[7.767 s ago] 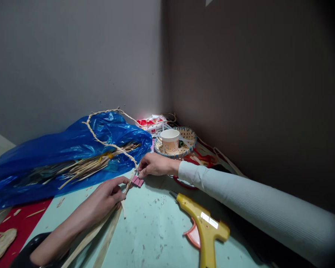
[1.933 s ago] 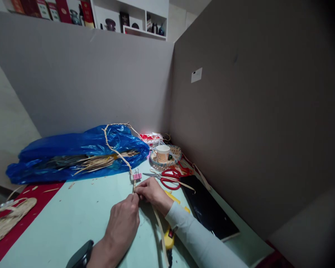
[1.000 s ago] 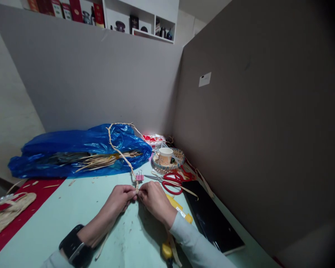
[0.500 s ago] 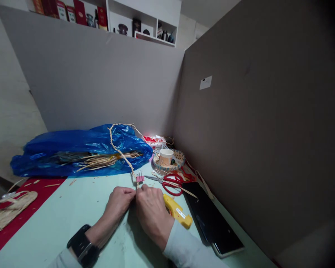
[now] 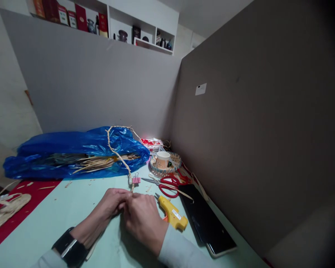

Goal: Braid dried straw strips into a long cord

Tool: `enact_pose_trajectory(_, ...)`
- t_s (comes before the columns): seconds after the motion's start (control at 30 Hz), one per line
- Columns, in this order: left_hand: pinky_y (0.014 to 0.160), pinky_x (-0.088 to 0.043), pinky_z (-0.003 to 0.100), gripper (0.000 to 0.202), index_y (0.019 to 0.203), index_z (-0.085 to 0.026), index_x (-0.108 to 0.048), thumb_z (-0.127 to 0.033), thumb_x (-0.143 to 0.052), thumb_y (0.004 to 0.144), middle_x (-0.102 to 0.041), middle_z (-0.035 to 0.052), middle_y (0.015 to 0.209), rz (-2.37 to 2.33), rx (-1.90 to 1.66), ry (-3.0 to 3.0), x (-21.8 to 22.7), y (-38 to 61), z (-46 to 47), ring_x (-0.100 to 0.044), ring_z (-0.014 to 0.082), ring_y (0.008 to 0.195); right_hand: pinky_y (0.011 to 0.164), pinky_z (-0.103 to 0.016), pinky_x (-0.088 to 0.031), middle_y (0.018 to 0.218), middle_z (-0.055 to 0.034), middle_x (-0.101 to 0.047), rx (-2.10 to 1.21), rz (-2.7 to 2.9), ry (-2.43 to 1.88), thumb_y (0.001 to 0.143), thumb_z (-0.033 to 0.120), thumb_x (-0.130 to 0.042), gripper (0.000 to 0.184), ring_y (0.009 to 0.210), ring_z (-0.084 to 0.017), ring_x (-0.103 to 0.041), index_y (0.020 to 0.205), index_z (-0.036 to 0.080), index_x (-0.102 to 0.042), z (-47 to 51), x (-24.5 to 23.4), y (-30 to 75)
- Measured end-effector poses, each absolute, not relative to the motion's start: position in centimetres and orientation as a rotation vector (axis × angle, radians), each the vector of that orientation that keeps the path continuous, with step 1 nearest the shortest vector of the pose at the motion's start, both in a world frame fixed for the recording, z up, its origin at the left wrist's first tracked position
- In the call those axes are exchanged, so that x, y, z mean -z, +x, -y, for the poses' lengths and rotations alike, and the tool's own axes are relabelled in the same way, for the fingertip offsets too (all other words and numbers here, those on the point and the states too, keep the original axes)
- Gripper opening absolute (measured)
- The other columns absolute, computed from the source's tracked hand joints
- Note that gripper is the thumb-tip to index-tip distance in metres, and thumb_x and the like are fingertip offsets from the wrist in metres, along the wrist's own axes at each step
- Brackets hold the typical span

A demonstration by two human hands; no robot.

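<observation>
A pale braided straw cord (image 5: 117, 155) loops over the blue plastic bag and runs down to a pink binder clip (image 5: 136, 180). Just below the clip, its near end passes between my two hands. My left hand (image 5: 113, 201), with a black watch on the wrist, is closed with its fingertips on the strands. Pressed up beside it, my right hand (image 5: 143, 217) is curled closed over the same end. The fingertips and the strands inside them are mostly hidden. A yellow glue gun (image 5: 172, 212) lies to the right of my right hand.
Behind lies a blue plastic bag (image 5: 80, 143) with loose straw strands (image 5: 96, 163). Red-handled scissors (image 5: 170, 185), a woven basket (image 5: 176, 162) holding a paper cup (image 5: 163, 159), and a black phone (image 5: 209, 223) sit rightward. A woven straw piece (image 5: 8, 212) lies left. Grey partitions (image 5: 108, 82) enclose the table.
Both hands have drawn slightly toward me and closer together, my right hand now overlapping the left fingertips. More of the glue gun shows. The whole view has shifted a little.
</observation>
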State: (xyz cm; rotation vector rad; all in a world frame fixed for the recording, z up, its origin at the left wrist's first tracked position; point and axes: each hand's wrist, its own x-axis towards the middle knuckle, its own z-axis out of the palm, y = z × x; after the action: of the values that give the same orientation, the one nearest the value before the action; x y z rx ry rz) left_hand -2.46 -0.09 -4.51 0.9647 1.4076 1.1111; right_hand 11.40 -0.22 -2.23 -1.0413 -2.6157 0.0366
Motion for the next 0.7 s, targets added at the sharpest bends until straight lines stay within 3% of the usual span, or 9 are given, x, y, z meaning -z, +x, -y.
enact_pose_trajectory(0.07,0.042,-0.005,0.021,0.025,0.053,-0.015,-0.06,-0.038,-0.068,0.053,-0.033,-0.0107,0.034,-1.391,-1.096,0.96,4.2,-2.6,0.2,-0.017,0.003,0.036,0.056,-0.029,-0.03,0.076,-0.008,-0.069,-0.165,2.459,-1.143,0.091,0.028,-0.046,0.028,0.064,-0.018,-0.059,0.077,0.017,-0.067,-0.7,1.4,12.1)
enact_pose_trajectory(0.2,0.042,-0.005,0.02,0.033,0.062,-0.011,-0.066,-0.042,-0.072,0.052,-0.037,-0.0096,0.039,-1.357,-1.073,0.98,3.9,-2.7,0.5,-0.021,0.002,0.037,0.063,-0.025,-0.032,0.081,-0.0085,-0.069,-0.459,2.296,-1.168,0.089,0.018,-0.046,0.023,0.073,-0.015,-0.058,0.083,0.014,-0.068,-2.8,1.2,12.7)
enact_pose_trajectory(0.33,0.041,-0.007,0.021,0.037,0.067,-0.011,-0.066,-0.043,-0.072,0.051,-0.04,-0.0091,0.04,-1.344,-1.057,1.009,4.4,-3.0,0.3,-0.022,0.0017,0.036,0.063,-0.022,-0.034,0.07,-0.004,-0.066,-0.878,2.314,-1.027,0.087,0.016,-0.045,0.026,0.068,-0.012,-0.055,0.075,0.014,-0.068,-3.7,2.7,12.2)
enact_pose_trajectory(0.5,0.038,-0.01,0.02,0.028,0.063,-0.013,-0.062,-0.039,-0.065,0.053,-0.037,-0.0105,0.033,-1.395,-1.053,1.097,4.7,-2.6,0.2,-0.023,0.0027,0.032,0.062,-0.022,-0.033,0.067,-0.0031,-0.064,-0.927,2.28,-1.077,0.083,0.017,-0.05,0.023,0.066,-0.012,-0.052,0.07,0.013,-0.069,-4.3,3.4,11.8)
enact_pose_trajectory(0.63,0.036,-0.017,0.019,0.022,0.065,-0.018,-0.055,-0.036,-0.059,0.053,-0.055,-0.0047,0.042,-1.477,-1.091,1.167,4.5,-1.9,0.6,-0.031,0.0048,0.032,0.058,-0.021,-0.033,0.063,-0.0027,-0.064,-0.997,2.239,-1.137,0.079,0.019,-0.056,0.02,0.065,-0.012,-0.053,0.068,0.012,-0.071,-4.6,3.7,11.8)
enact_pose_trajectory(0.7,0.036,-0.019,0.02,0.02,0.065,-0.019,-0.053,-0.036,-0.058,0.055,-0.057,-0.0044,0.042,-1.519,-1.075,1.209,4.4,-1.8,0.8,-0.033,0.0061,0.031,0.055,-0.02,-0.033,0.06,-0.0024,-0.063,-1.037,2.213,-1.165,0.078,0.019,-0.057,0.02,0.062,-0.012,-0.053,0.067,0.012,-0.072,-4.8,3.9,11.8)
